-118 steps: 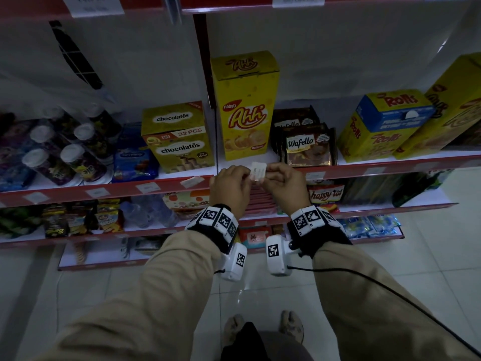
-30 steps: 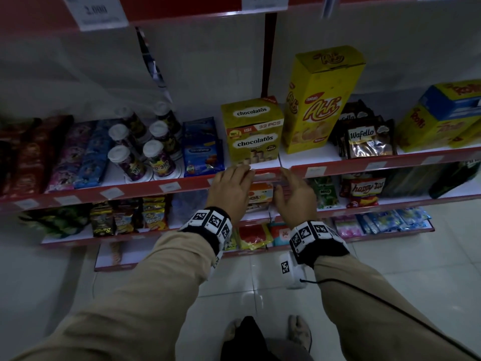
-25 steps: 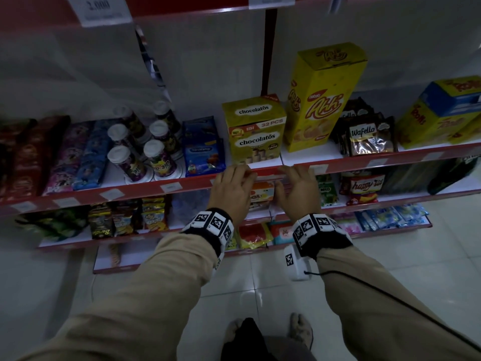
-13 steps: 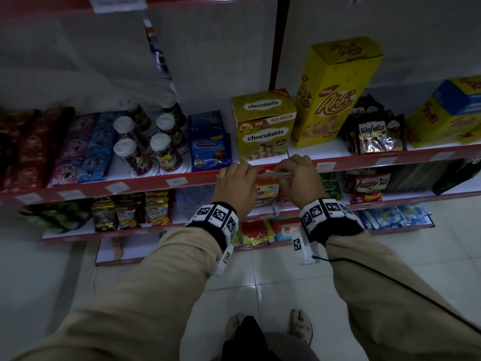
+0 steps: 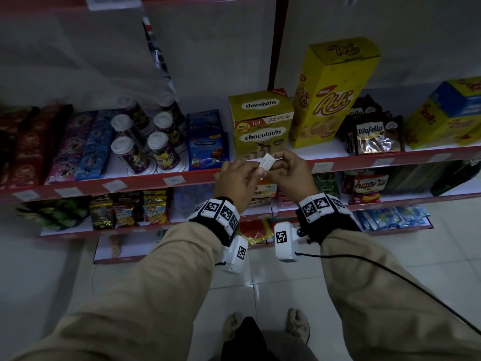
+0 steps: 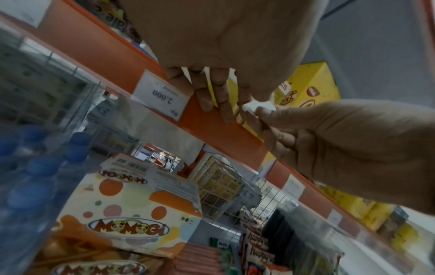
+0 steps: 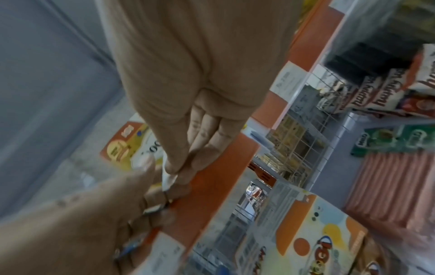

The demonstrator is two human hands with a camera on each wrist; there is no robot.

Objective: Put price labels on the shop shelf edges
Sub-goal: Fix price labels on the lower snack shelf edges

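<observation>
Several small white paper price labels (image 5: pixel 171 180) already sit along the red shelf edge (image 5: pixel 145 181). Just before the Chocolatos box, the left hand (image 5: pixel 235 178) and right hand (image 5: pixel 292 175) pinch another white label (image 5: pixel 268 161) between them, not yet stuck down.

Both hands, left (image 5: pixel 238 178) and right (image 5: pixel 292 174), raised together, fingers pinched.

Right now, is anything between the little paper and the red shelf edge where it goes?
Nothing visible. Both hands pinch the price label just above the bare red shelf edge below the chocolatos box.
</observation>
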